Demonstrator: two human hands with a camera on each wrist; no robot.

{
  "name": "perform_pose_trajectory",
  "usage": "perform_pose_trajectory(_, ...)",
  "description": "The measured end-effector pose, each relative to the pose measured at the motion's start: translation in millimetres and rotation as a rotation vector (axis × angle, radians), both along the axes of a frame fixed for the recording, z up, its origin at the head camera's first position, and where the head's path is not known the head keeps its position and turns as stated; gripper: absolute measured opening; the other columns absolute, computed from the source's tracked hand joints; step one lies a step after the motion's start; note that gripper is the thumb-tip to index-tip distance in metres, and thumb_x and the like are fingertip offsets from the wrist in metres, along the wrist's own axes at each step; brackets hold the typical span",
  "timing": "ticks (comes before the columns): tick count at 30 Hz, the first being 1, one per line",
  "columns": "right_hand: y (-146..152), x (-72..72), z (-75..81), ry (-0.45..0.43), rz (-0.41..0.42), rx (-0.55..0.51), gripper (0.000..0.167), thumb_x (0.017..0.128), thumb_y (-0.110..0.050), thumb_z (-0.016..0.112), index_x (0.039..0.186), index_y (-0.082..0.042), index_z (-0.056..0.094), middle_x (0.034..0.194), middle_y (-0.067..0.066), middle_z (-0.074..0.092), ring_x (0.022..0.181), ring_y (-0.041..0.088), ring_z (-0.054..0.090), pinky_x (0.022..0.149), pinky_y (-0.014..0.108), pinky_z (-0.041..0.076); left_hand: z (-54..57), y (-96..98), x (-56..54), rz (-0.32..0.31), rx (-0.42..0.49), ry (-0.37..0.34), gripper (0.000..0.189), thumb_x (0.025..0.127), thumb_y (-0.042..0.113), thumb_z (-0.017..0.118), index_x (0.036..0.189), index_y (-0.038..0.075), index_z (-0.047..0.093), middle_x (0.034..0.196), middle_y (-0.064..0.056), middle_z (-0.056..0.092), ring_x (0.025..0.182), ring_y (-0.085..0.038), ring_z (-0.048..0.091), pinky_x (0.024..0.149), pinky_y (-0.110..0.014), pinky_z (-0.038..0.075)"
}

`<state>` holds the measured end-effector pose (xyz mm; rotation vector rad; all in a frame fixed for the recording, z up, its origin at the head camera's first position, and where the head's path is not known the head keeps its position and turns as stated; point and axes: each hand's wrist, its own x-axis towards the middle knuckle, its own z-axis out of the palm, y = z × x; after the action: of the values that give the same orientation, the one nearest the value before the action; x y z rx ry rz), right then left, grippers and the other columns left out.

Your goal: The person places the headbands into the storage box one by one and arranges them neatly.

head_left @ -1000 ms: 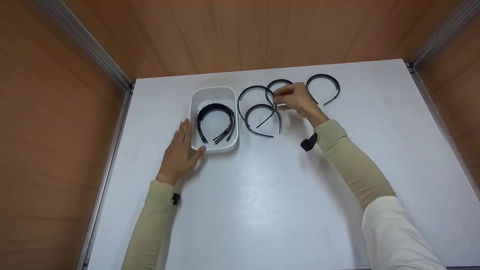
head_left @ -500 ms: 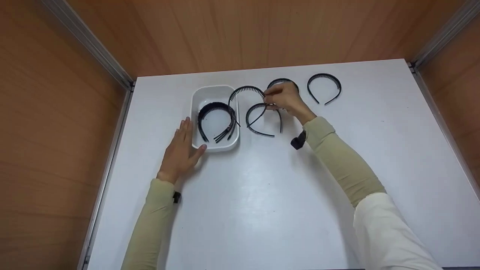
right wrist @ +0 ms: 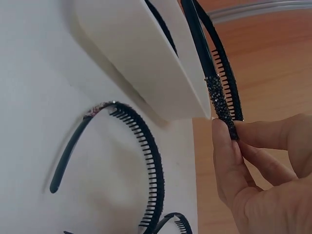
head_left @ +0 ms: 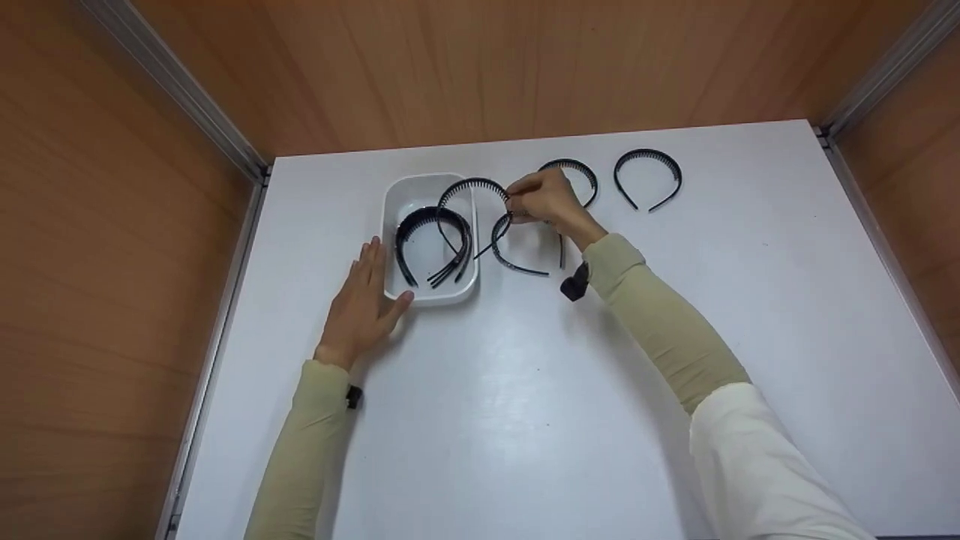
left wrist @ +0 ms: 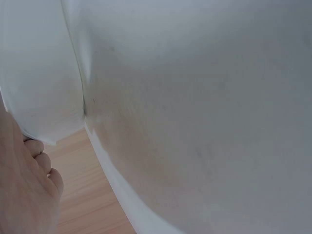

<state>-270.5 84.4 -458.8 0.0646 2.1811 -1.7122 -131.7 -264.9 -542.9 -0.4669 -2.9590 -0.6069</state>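
Note:
A black toothed headband [head_left: 474, 182] is pinched at its right side between the thumb and fingers of my right hand [head_left: 551, 201]. In the right wrist view, dark glittery stones cover part of the held headband [right wrist: 219, 95]. It overlaps the right rim of a white plastic tub [head_left: 431, 300], inside which several black headbands [head_left: 409, 225] lie nested. My left hand [head_left: 356, 307] rests with straight fingers along the tub's left side, thumb at its front corner. Under my right hand lies another headband [head_left: 517, 265], partly covered by it.
Two more headbands lie at the back of the white table [head_left: 480, 420]: one headband [head_left: 592, 180] just behind my right hand, another headband [head_left: 649, 154] farther right. Wooden panels [head_left: 480, 67] enclose the table at the back and both sides.
My right hand has moved left with the pinched headband, from beside the tub to over its right rim. The left hand stays at the tub.

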Motion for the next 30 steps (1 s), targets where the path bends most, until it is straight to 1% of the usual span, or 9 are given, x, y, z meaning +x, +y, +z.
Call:
perform_pose_trajectory(3,-7,0.2,-1.3,-0.010,-0.005,-0.029,0.029,0.096,-0.001,0.075,0.125,0.001,0.076,0.116,0.013,0.072,0.100,0.021,0.076,0.085,0.029,0.067,0.4,-0.9,0.3,-0.001,0.002,0.005,0.092,0.108,0.055,0.052,0.172,0.004,0.010,0.181,-0.011,0.007,0.168,-0.028,0.005,0.138,-0.044,0.010)
perform_pose_trajectory(5,-12,0.0,-2.1,-0.015,-0.010,-0.044,0.028,0.096,0.000,0.076,0.124,0.001,0.076,0.114,0.013,0.072,0.097,0.020,0.076,0.086,0.030,0.067,0.6,-1.3,0.4,0.000,-0.001,0.007,0.092,0.108,0.054,0.052,0.172,0.004,0.010,0.181,-0.011,0.007,0.168,-0.028,0.005,0.138,-0.045,0.010)
perform_pose_trajectory(9,-20,-1.3,-3.7,-0.027,-0.008,-0.034,0.027,0.095,0.000,0.076,0.123,0.000,0.077,0.110,0.011,0.073,0.086,0.015,0.075,0.085,0.031,0.067,0.6,-1.4,0.8,0.015,-0.016,-0.001,0.092,0.108,0.056,0.051,0.172,0.005,0.009,0.181,-0.010,0.006,0.168,-0.026,0.004,0.138,-0.044,0.010)
perform_pose_trajectory(12,-26,-1.5,-5.0,-0.027,-0.001,-0.024,0.026,0.095,0.000,0.075,0.122,0.001,0.077,0.107,0.010,0.072,0.082,0.014,0.075,0.090,0.036,0.067,0.0,-1.6,1.8,0.026,-0.021,-0.003,0.092,0.108,0.058,0.050,0.172,0.006,0.009,0.181,-0.009,0.006,0.168,-0.026,0.004,0.138,-0.043,0.010)
perform_pose_trajectory(16,-32,0.2,-6.1,-0.012,0.006,-0.025,0.026,0.095,0.001,0.075,0.121,0.002,0.077,0.105,0.010,0.072,0.084,0.016,0.074,0.093,0.039,0.066,0.0,-1.0,2.5,0.024,-0.011,0.006,0.093,0.107,0.059,0.051,0.172,0.006,0.010,0.181,-0.010,0.007,0.168,-0.027,0.006,0.138,-0.043,0.011)
perform_pose_trajectory(19,-36,1.7,-7.0,-0.002,0.009,-0.021,0.026,0.095,0.002,0.075,0.121,0.003,0.076,0.104,0.009,0.071,0.087,0.016,0.074,0.090,0.036,0.067,0.4,-0.1,2.1,0.018,-0.006,0.010,0.094,0.107,0.060,0.050,0.172,0.006,0.011,0.181,-0.011,0.007,0.168,-0.029,0.007,0.138,-0.045,0.012)
perform_pose_trajectory(22,-40,3.1,-8.4,-0.002,0.007,-0.024,0.027,0.094,0.003,0.074,0.122,0.005,0.076,0.104,0.010,0.070,0.088,0.016,0.074,0.090,0.036,0.067,0.5,0.3,1.7,0.011,-0.003,0.012,0.094,0.107,0.061,0.050,0.172,0.005,0.011,0.181,-0.011,0.008,0.168,-0.030,0.007,0.138,-0.046,0.012)
perform_pose_trajectory(26,-46,4.5,-9.2,-0.002,0.006,-0.035,0.027,0.094,0.004,0.074,0.121,0.006,0.075,0.105,0.011,0.070,0.090,0.016,0.073,0.095,0.041,0.066,1.0,0.5,0.8,0.006,-0.001,0.014,0.094,0.107,0.060,0.050,0.172,0.005,0.011,0.181,-0.012,0.008,0.168,-0.031,0.008,0.138,-0.046,0.013)
perform_pose_trajectory(30,-53,5.4,-8.1,0.011,0.008,-0.021,0.026,0.093,0.003,0.076,0.118,0.004,0.077,0.106,0.011,0.073,0.092,0.017,0.074,0.099,0.046,0.064,0.5,0.5,-0.6,0.005,-0.002,0.011,0.094,0.107,0.060,0.050,0.172,0.006,0.009,0.181,-0.011,0.008,0.168,-0.031,0.008,0.138,-0.046,0.012)
